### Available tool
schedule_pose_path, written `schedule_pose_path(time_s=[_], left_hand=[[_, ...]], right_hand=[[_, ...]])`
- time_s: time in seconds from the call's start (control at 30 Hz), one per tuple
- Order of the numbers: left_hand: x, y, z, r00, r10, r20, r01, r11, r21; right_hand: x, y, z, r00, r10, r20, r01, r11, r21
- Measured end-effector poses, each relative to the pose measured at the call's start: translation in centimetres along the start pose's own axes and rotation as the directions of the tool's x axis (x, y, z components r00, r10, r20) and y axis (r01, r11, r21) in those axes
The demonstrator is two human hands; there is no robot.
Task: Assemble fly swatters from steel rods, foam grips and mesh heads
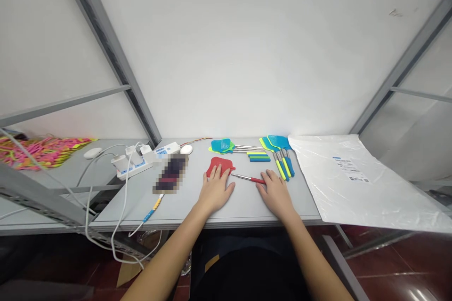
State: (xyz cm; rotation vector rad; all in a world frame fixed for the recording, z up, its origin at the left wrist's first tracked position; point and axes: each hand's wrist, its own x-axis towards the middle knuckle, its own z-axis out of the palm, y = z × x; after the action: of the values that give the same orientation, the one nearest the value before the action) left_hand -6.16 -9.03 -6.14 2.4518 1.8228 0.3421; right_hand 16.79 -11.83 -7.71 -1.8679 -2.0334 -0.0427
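My left hand (216, 188) lies flat with spread fingers over the lower part of a red fly swatter head (219, 166). To its right, a metal rod with a red handle (257, 180) rests on the table, its bare tip near the red head but apart from it. My right hand (277, 193) lies at the handle's far end, fingers stretched out and touching it. Behind my hands are blue and green swatter heads (221, 145) with metal rods, and several loose blue and green handles (259, 159). Blue and green fly swatters (282, 157) with handles fitted lie above my right hand.
A large white plastic bag (339, 188) with a label covers the table's right end. On the left are a pixelated phone (171, 174) on a cable, power strips (136, 164) with plugs, and a white round object (186, 149). Pink and yellow items (45, 153) lie past the metal post (116, 61).
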Motion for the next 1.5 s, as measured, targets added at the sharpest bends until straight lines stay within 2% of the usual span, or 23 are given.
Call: schedule_pose_path(time_s=[0.33, 0.6, 0.8, 0.93, 1.03, 1.17, 1.23, 1.33, 1.43, 1.5], left_hand=[[-0.2, 0.1, -0.1, 1.0, -0.008, -0.016, 0.008, 1.0, 0.0], [-0.1, 0.1, -0.2, 1.0, 0.0, -0.017, 0.0, 1.0, -0.005], [0.0, 0.0, 0.2, 0.999, 0.007, -0.032, -0.008, 1.0, -0.01], [0.1, 0.1, -0.1, 1.0, 0.005, 0.014, -0.005, 0.999, -0.039], [1.3, 0.1, -1.6, 0.997, 0.049, 0.059, -0.043, 0.995, -0.085], [4.8, -0.1, -4.2, 0.962, 0.272, 0.035, -0.263, 0.951, -0.161], [6.8, -0.2, -4.8, 0.947, 0.32, -0.034, -0.321, 0.929, -0.186], [8.4, -0.4, -4.3, 0.952, 0.28, -0.126, -0.301, 0.933, -0.197], [8.5, -0.7, -3.2, 0.952, 0.27, -0.143, -0.296, 0.932, -0.211], [8.2, -1.0, -2.7, 0.948, 0.283, -0.145, -0.31, 0.925, -0.22]], right_hand=[[0.2, -1.4, 0.5, 0.999, -0.012, -0.04, 0.009, 0.996, -0.088], [1.0, -1.6, -0.5, 0.988, -0.152, -0.011, 0.15, 0.983, -0.103], [1.0, -1.2, -0.9, 0.986, -0.165, -0.027, 0.164, 0.985, -0.052], [1.1, -1.2, -0.7, 0.986, -0.16, -0.045, 0.16, 0.987, 0.012], [1.1, -1.1, -0.5, 0.987, -0.148, -0.064, 0.153, 0.985, 0.076], [1.3, -0.7, -0.4, 0.989, -0.107, -0.099, 0.123, 0.977, 0.176], [1.4, -0.5, -0.2, 0.99, -0.09, -0.112, 0.113, 0.968, 0.225], [1.6, 0.0, -0.3, 0.989, -0.071, -0.131, 0.106, 0.953, 0.284], [1.5, 0.5, -0.8, 0.985, -0.019, -0.171, 0.085, 0.918, 0.388], [1.3, 0.8, -1.3, 0.981, 0.081, -0.176, 0.042, 0.796, 0.604]])
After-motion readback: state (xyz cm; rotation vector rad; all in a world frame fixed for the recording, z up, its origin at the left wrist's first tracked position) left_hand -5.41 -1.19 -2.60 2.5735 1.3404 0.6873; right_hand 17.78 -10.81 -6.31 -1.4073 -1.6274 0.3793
